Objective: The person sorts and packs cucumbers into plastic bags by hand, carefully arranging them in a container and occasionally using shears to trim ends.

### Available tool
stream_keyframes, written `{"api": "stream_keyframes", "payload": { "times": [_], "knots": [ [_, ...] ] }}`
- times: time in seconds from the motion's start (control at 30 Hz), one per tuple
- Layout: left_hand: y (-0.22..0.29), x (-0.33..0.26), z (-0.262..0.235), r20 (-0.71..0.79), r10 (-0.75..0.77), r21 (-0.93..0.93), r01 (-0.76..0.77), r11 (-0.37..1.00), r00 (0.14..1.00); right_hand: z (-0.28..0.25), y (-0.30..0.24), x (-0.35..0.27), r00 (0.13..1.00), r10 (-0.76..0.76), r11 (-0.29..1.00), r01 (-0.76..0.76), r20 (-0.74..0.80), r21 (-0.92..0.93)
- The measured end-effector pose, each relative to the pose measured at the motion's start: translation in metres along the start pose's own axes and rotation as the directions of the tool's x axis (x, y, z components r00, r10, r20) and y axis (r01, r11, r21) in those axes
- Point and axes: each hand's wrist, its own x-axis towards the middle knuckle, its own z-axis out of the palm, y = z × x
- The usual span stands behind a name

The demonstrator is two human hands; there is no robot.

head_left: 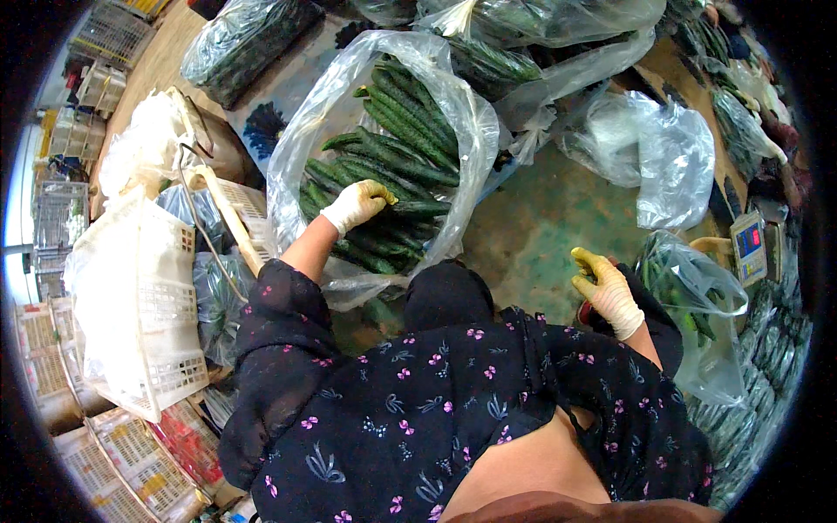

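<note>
A large clear plastic bag [295,157] lies opened wide, its rim folded back around many long, dark green cucumbers [410,118]. Over the near left of this pile is my left hand [357,207], in a whitish glove with yellowed fingertips. Its fingers are curled together at the end of one cucumber [423,209]; the underside of the grip is hidden. My right hand [610,295], gloved the same way, is held off to the right with fingers apart and nothing in them. Nearest to it is a smaller clear bag [711,296] with some green produce inside.
On the left stand a white plastic crate [144,305] and a metal-and-wood handle [228,218]. A digital scale [750,248] is at the right. Filled bags [248,52] lie at the back, and crumpled clear bags [671,157] rest on the greenish floor [549,227].
</note>
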Motion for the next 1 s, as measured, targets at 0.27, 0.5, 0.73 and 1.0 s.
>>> {"api": "stream_keyframes", "payload": {
  "times": [0.27, 0.5, 0.73, 1.0],
  "knots": [
    [-0.006, 0.054, -0.044, -0.11, -0.239, 0.503, 0.262, 0.823, 0.965, 0.002, -0.002, 0.004, 0.999, -0.031, 0.998, 0.031, -0.007, -0.049],
    [-0.039, 0.09, -0.066, -0.404, -0.524, 0.49, 0.661, 0.569, 0.75, 0.0, -0.006, 0.005, 1.0, 0.01, 0.996, -0.01, -0.002, -0.087],
    [-0.053, 0.089, -0.067, -0.313, -0.626, 0.534, 0.677, 0.506, 0.714, -0.002, -0.003, 0.001, 0.999, 0.046, 0.995, -0.046, 0.003, -0.092],
    [0.008, 0.044, -0.084, -0.428, -0.438, 0.494, 0.61, 0.619, 0.791, 0.0, -0.003, -0.002, 1.0, -0.007, 0.998, 0.005, -0.018, -0.067]
  ]
}}
